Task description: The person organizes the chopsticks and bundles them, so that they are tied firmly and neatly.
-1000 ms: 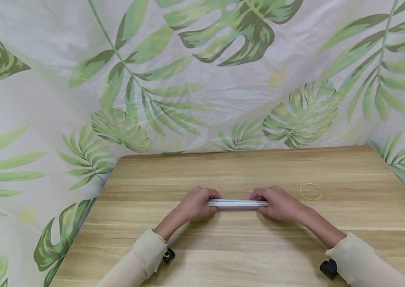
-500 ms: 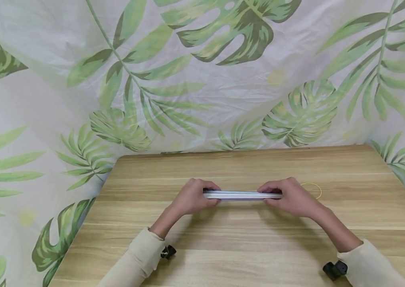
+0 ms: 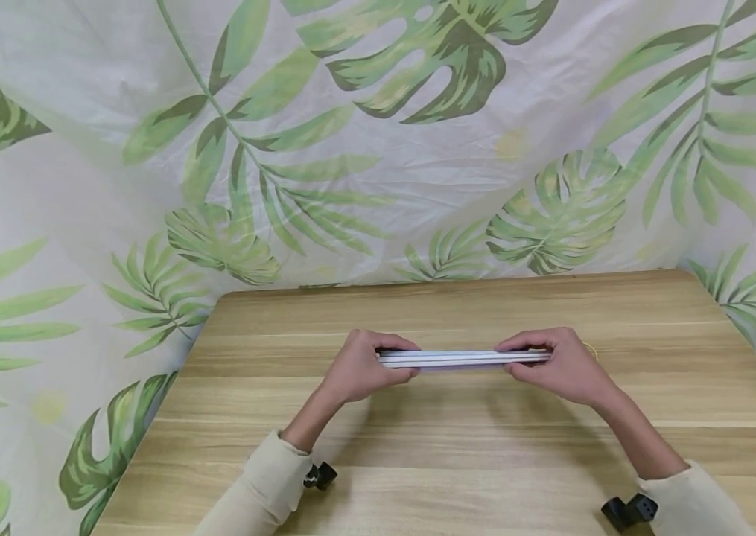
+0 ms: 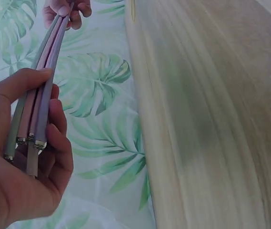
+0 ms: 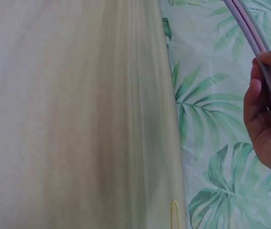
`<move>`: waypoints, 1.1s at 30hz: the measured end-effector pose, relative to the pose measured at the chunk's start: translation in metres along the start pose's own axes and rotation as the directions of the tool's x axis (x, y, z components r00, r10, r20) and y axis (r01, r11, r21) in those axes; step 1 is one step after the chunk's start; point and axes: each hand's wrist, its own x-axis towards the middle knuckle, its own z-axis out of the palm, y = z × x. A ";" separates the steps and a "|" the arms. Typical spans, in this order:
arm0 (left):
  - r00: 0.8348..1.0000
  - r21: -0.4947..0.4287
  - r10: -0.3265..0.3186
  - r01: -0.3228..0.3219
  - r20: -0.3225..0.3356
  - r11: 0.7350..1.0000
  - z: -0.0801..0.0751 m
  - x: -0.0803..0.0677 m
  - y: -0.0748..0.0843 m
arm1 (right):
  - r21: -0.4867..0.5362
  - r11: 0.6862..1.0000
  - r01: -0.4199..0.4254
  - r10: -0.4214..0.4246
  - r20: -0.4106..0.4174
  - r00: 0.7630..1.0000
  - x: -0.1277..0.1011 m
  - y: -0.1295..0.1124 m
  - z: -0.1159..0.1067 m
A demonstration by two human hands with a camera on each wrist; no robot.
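A bundle of several thin pale rods [image 3: 463, 359], grey and pinkish, is held level above the wooden table [image 3: 458, 447]. My left hand [image 3: 366, 363] grips its left end with fingers curled round it; in the left wrist view the rod ends [image 4: 26, 141] poke out of the left hand [image 4: 33, 157]. My right hand [image 3: 552, 363] pinches the right end, with the thumb over the rods. In the right wrist view the rods [image 5: 249, 28] run up from the right hand [image 5: 268, 119].
A yellow rubber band [image 3: 594, 351] lies on the table just behind my right hand, mostly hidden; it shows too in the right wrist view as a rubber band [image 5: 175, 214]. A leaf-print cloth [image 3: 378, 134] hangs behind and beside the table.
Both hands have lifted the bundle off the table. The right hand has slid outward along it, so more of the rods shows between the hands, and now covers most of the rubber band.
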 end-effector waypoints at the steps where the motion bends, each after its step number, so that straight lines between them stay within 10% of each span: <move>1: 1.000 -0.009 0.011 -0.011 -0.004 1.000 0.001 0.000 0.000 | 0.015 1.000 -0.001 0.001 -0.003 1.000 0.000 0.000 0.001; 23: 0.992 -0.007 0.080 -0.082 -0.099 0.997 0.038 0.007 -0.002 | 0.053 0.999 -0.012 0.013 -0.029 0.999 -0.002 0.009 0.015; 33: 0.997 0.151 0.067 -0.070 0.025 0.986 0.039 0.010 -0.006 | 0.052 0.997 -0.055 0.056 -0.010 0.998 -0.002 0.009 0.014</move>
